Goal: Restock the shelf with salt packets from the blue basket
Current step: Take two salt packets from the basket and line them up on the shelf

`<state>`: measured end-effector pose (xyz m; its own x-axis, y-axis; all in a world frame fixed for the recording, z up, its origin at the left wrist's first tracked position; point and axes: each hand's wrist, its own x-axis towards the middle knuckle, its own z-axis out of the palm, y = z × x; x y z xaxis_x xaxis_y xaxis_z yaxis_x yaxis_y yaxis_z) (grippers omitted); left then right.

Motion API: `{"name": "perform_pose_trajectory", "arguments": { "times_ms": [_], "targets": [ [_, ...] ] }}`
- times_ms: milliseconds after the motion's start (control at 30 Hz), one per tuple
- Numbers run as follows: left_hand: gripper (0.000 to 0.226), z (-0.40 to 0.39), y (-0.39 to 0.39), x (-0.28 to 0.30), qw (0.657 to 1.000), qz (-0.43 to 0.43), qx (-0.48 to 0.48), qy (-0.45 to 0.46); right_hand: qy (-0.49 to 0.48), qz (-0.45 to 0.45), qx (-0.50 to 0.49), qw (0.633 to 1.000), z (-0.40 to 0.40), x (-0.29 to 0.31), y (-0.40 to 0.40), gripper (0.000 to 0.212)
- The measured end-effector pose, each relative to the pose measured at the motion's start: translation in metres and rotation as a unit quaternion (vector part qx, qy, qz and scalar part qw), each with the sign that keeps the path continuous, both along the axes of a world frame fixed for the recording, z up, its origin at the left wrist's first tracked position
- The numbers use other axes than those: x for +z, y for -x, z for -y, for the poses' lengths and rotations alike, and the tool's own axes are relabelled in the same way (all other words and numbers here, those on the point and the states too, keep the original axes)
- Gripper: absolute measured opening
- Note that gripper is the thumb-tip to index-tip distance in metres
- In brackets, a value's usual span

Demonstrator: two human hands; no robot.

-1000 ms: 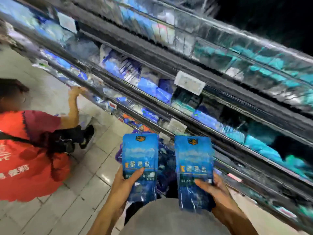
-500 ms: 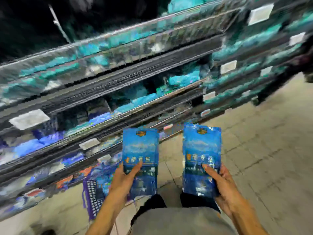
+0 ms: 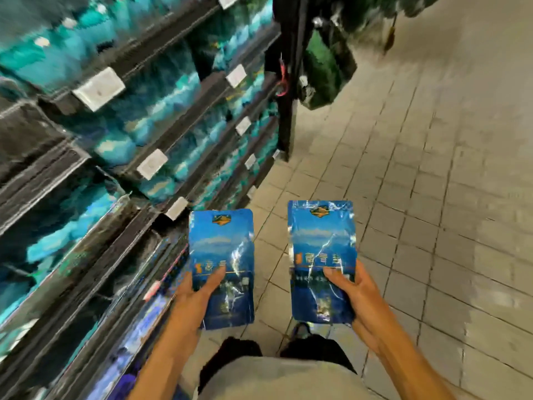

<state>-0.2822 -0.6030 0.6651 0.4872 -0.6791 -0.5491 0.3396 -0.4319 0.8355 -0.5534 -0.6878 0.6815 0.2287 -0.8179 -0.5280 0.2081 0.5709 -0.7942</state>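
I hold two blue salt packets upright in front of me. My left hand point(image 3: 194, 295) grips the left salt packet point(image 3: 221, 249) at its lower part, thumb across the front. My right hand point(image 3: 356, 295) grips the right salt packet point(image 3: 320, 241) the same way. Both packets hang above the tiled floor, just right of the shelf unit point(image 3: 161, 140). The shelves carry rows of teal and blue packets, blurred by motion. The blue basket is not in view.
White price tags point(image 3: 99, 88) line the shelf edges. The shelf unit ends at a dark upright post point(image 3: 288, 82) with dark green items point(image 3: 326, 67) hanging beside it. Tiled floor point(image 3: 432, 168) stretches to the right. My legs and a shoe show below.
My view has swung to the right along the aisle, so the shelf's end post and more floor show. The basket and the person in red have left the view. Both hands keep their packets.
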Motion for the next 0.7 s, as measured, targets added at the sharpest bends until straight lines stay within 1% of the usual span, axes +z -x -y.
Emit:
{"name": "perform_pose_trajectory", "arguments": {
  "times_ms": [33,133,267,333,400,467,533,633,667,700],
  "targets": [
    [0.067,0.019,0.008,0.003,1.0,-0.004,-0.012,0.007,0.003,0.0,-0.01,1.0,0.012,0.002,0.007,0.05],
    [0.048,0.075,0.024,0.016,0.999,-0.01,-0.041,0.032,0.001,0.009,-0.034,0.999,0.05,0.006,0.023,0.051],
    [0.055,0.142,0.027,0.031,0.997,-0.014,-0.052,0.062,0.004,0.02,-0.053,0.998,0.105,0.006,0.023,0.061],
    [0.053,0.177,0.019,0.036,0.995,-0.014,-0.062,0.071,0.01,0.029,-0.057,0.998,0.135,0.01,0.015,0.059],
    [0.062,0.215,0.006,0.039,0.994,-0.006,-0.069,0.081,0.021,0.032,-0.053,0.998,0.17,0.014,0.005,0.055],
    [0.074,0.254,-0.01,0.042,0.994,-0.001,-0.066,0.092,0.036,0.03,-0.051,0.998,0.204,0.022,-0.01,0.058],
    [0.073,0.293,-0.025,0.053,0.992,-0.004,-0.066,0.111,0.051,0.03,-0.054,0.997,0.239,0.035,-0.027,0.059],
    [0.067,0.344,-0.046,0.074,0.987,0.015,-0.06,0.146,0.088,0.029,-0.049,0.994,0.287,0.06,-0.054,0.047],
    [0.065,0.359,-0.053,0.082,0.985,0.017,-0.064,0.158,0.099,0.031,-0.045,0.994,0.303,0.068,-0.063,0.045],
    [0.064,0.373,-0.06,0.09,0.983,0.018,-0.069,0.169,0.107,0.03,-0.042,0.993,0.317,0.075,-0.071,0.05]
  ]
}}
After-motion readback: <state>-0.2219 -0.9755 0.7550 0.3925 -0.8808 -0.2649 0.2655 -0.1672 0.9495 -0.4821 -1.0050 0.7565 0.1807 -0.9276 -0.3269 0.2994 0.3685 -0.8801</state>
